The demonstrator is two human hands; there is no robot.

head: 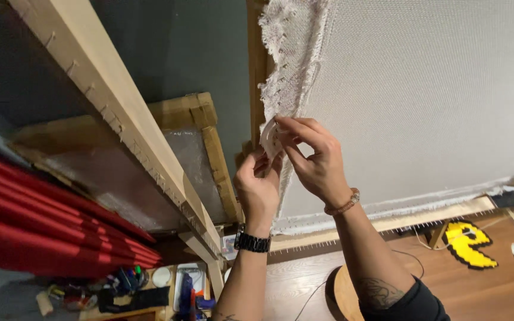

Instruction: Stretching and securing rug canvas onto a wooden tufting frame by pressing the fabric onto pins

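At frame edge [257,89], hands [287,163] pinching cloth [423,101].

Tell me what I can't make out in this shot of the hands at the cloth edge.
Head view only:
- Left hand fingertips: hidden behind the cloth edge and the right hand, so its grip is unclear.
- Wooden frame behind the frayed edge: mostly covered by cloth.
- Small items at bottom left: too small and dim to identify.
- Yellow shape on the floor: partly behind the frame rail.
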